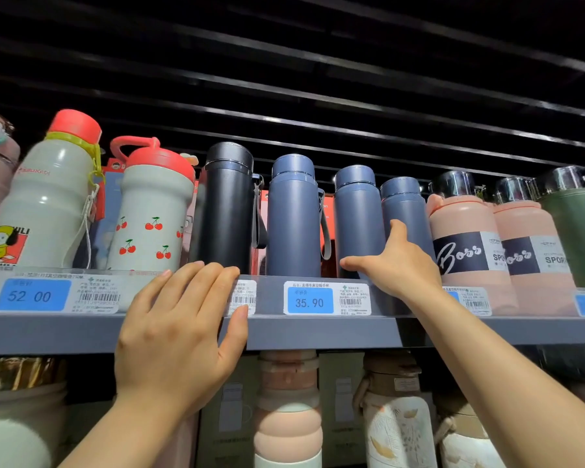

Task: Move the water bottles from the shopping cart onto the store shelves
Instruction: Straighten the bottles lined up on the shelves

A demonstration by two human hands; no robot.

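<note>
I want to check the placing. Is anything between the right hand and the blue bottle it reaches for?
Nothing visible is: the right hand already touches the blue bottles on the shelf.

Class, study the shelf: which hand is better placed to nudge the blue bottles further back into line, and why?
The right hand, probably. It already reaches over the shelf edge and touches the blue bottles at their base. The left hand lies flat on the price strip, in front of the black bottle.
</note>
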